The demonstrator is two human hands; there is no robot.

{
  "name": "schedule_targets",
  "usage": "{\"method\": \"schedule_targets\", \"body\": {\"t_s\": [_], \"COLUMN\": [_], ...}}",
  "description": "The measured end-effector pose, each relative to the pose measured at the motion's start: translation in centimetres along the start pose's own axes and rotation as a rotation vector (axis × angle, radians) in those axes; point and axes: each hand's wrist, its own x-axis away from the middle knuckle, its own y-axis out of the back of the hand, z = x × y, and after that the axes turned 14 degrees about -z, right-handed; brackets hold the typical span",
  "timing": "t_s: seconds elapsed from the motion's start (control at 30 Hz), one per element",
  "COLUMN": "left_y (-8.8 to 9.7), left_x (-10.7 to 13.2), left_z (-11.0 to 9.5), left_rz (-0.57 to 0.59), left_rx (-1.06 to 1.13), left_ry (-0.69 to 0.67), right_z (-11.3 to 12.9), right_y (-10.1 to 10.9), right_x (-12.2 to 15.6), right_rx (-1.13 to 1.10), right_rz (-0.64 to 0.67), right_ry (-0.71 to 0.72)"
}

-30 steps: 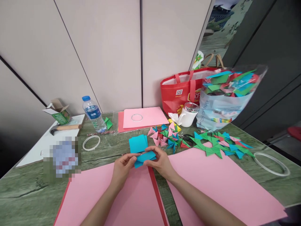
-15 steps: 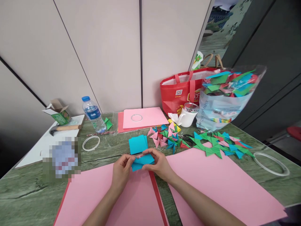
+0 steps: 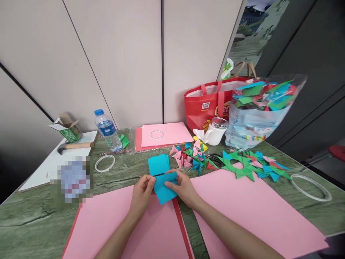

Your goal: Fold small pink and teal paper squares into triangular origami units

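A blue paper square (image 3: 165,192) with a crease across it is held up between my two hands, over the pink sheets (image 3: 121,223). My left hand (image 3: 143,187) pinches its left edge between thumb and fingers. With the thumb on its face and fingers behind, my right hand (image 3: 182,187) grips the right side. Just beyond lies a small stack of blue paper squares (image 3: 158,164). To the right of that stack is a pile of folded paper pieces (image 3: 185,154) in pink, red, blue and green.
Another pink sheet stack (image 3: 250,212) lies at right, below joined paper stars (image 3: 239,163). Scissors (image 3: 215,158), a white mug (image 3: 215,132), a red bag (image 3: 196,108) and a filled plastic bag (image 3: 248,126) stand behind. At left are a water bottle (image 3: 107,131), hammer (image 3: 78,145) and white ring (image 3: 105,163).
The blue paper was folded over between my hands; now it is opened out into a creased square, hanging lower. Both hands keep hold of it, nearly in the same place.
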Motion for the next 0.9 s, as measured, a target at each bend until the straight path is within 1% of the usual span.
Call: {"method": "schedule_targets", "body": {"t_s": [0.1, 0.17, 0.27, 0.37, 0.5, 0.63, 0.73, 0.83, 0.9], "left_y": [0.0, 0.0, 0.2, 0.4, 0.5, 0.5, 0.4, 0.3, 0.2], "left_x": [0.1, 0.1, 0.1, 0.1, 0.0, -0.2, -0.2, -0.2, -0.2], "left_z": [-0.4, -0.6, -0.8, -0.7, -0.8, -0.6, -0.4, -0.3, -0.2], "left_rz": [0.096, 0.134, 0.192, 0.223, 0.237, 0.209, 0.219, 0.179, 0.142], "left_rx": [0.112, 0.139, 0.15, 0.051, -0.146, -0.196, -0.194, -0.202, -0.175], "left_ry": [0.068, 0.066, 0.012, -0.047, -0.124, -0.209, -0.247, -0.23, -0.158], "right_z": [-0.4, -0.6, -0.9, -0.8, -0.5, -0.3, -0.2, -0.2, -0.3], "right_y": [0.1, 0.2, 0.5, 0.6, 0.4, 0.2, 0.3, 0.5, 0.6], "right_x": [-0.5, -0.8, -1.2, -1.2, -1.0, -0.8, -0.8, -0.7, -0.7], "right_rx": [-0.094, -0.126, -0.108, -0.06, -0.056, -0.12, -0.097, 0.041, 0.14], "right_rz": [-0.123, -0.181, -0.2, -0.177, -0.16, -0.215, -0.276, -0.275, -0.242], "right_ry": [-0.024, -0.011, 0.055, 0.13, 0.164, 0.159, 0.205, 0.267, 0.286]}}
